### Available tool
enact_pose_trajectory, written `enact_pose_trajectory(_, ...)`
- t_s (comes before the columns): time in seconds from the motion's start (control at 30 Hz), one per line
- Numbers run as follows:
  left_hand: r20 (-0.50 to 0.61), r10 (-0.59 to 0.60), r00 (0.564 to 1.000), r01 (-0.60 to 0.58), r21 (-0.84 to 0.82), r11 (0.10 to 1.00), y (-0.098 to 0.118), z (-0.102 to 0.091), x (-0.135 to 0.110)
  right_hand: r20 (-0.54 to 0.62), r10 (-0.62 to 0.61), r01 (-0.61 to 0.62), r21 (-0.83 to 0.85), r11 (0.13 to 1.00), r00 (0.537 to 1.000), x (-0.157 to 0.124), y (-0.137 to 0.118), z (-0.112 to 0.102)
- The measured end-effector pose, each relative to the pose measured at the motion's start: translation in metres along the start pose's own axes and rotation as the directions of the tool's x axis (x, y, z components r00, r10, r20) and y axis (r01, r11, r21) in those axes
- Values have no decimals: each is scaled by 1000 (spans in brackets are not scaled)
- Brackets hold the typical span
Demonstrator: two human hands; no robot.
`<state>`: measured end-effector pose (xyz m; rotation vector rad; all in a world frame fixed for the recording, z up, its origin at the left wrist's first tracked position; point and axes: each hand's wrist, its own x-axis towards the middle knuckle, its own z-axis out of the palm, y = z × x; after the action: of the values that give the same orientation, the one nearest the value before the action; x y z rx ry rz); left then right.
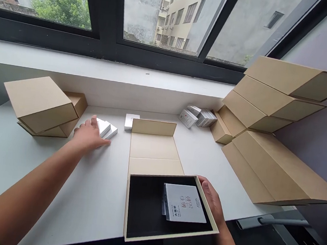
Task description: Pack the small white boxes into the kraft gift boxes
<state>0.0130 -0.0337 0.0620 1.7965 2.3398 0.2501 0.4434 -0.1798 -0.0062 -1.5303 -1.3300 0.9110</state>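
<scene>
An open tan gift box (170, 243) with a black inside sits at the table's front edge, tilted toward me, its hinged lid (155, 147) folded back on the table. My right hand (212, 199) grips the right wall of this box, thumb near the rim. Inside, toward the right, lie small white printed cartons (185, 203), one on top of another. On the left, my left hand (88, 135) reaches over a pair of small white cartons (110, 132) on the table. Its thumb and fingers are spread around their near side; part of the cartons is hidden behind the fingers.
Closed tan boxes (41, 102) are stacked at the left. More tan boxes (270, 106) pile up on the right, one large box (281, 170) near the table edge. Several white cartons (197, 117) stand at the back right, another carton (131, 122) behind the lid. A windowsill (105, 66) runs behind.
</scene>
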Motion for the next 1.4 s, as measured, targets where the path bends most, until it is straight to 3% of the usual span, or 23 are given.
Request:
enact_pose_trajectory(0.1, 75, 12, 997, -16, 51, 999, 10, -5, 4, 19, 15, -15, -14, 1000, 1000, 2, 3, -2)
enact_pose_trajectory(0.27, 95, 109, 989, -115, 61, 991, 12, -17, -11, 21, 9, -8, -29, 1000, 1000, 5, 9, -3)
enact_pose_trajectory(0.37, -57, 274, 960, -266, 124, 956, 17, -38, -36, -3, -25, 25, -56, 998, 1000, 7, 8, -3)
enact_pose_trajectory(0.43, -264, 471, 842, -441, 167, 882, 25, -53, -58, -9, -60, 59, -89, 994, 998, 8, 4, -2)
enact_pose_trajectory(0.47, -311, 545, 779, -528, 144, 837, 30, -58, -69, -11, -77, 76, -105, 992, 997, 9, 2, -1)
enact_pose_trajectory(0.57, -206, 761, 615, -785, -68, 616, 48, -57, -100, -33, -108, 103, -129, 986, 994, 10, -4, 0)
enact_pose_trajectory(0.63, -68, 850, 523, -840, -211, 500, 62, -45, -117, -47, -111, 105, -118, 987, 993, 10, -4, 0)
enact_pose_trajectory(0.73, 112, 893, 436, -857, -251, 450, 86, -26, -136, -61, -113, 106, -100, 989, 992, 10, -1, -1)
enact_pose_trajectory(0.8, 202, 879, 433, -856, -215, 471, 101, -21, -143, -63, -115, 108, -101, 989, 991, 9, 1, -1)
enact_pose_trajectory(0.93, 420, 779, 465, -829, -101, 550, 117, -23, -152, -46, -115, 110, -104, 988, 992, 9, 0, -2)
enact_pose_trajectory(1.07, 566, 688, 454, -856, 64, 513, 118, -16, -159, -53, -145, 135, -164, 977, 988, 8, -3, -1)
enact_pose_trajectory(1.13, 565, 689, 453, -855, 55, 516, 118, -10, -159, -52, -158, 146, -193, 970, 986, 7, -4, 0)
enact_pose_trajectory(1.27, 502, 733, 459, -796, -135, 590, 117, -1, -154, -49, -164, 151, -210, 966, 985, 7, -3, -1)
enact_pose_trajectory(1.4, 522, 751, 404, -762, -263, 592, 118, 1, -148, -43, -172, 159, -221, 962, 984, 8, -3, -2)
